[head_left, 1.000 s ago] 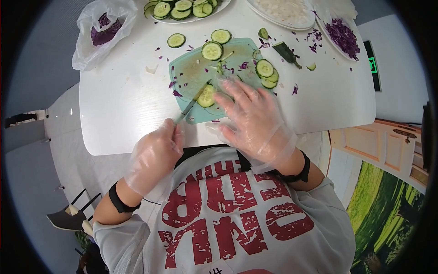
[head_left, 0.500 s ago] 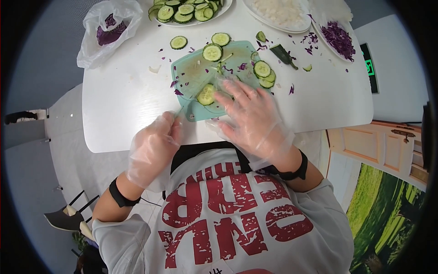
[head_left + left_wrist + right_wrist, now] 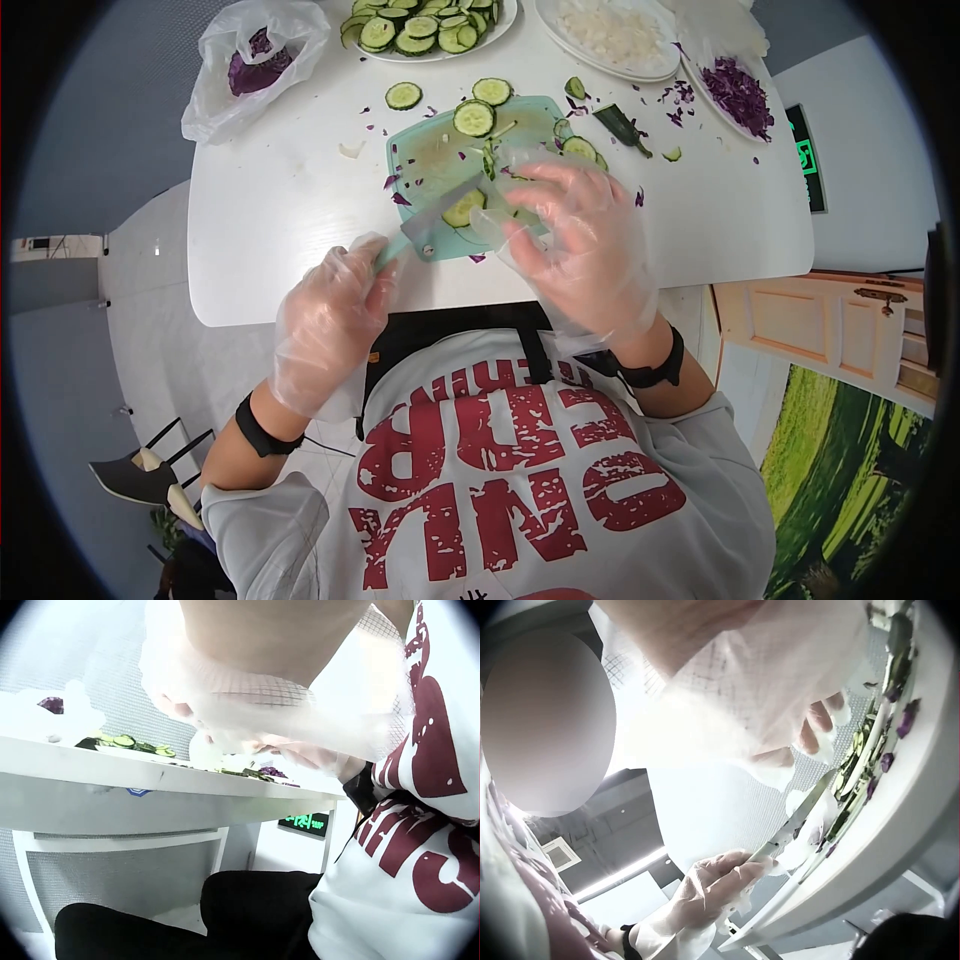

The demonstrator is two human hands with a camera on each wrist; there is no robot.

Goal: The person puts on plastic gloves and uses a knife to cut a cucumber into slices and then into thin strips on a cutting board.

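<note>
As our left grip is holding the knife toward two o'clock, our right grip, loosely wide, is hovering over the cutting board at four o'clock.

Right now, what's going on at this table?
A person looks to be slicing cucumber. The gloved left hand holds a knife over a teal cutting board with cucumber slices on it; the gloved right hand hovers near the knife's tip, seemingly holding nothing. A plate of more slices stands beyond.
</note>
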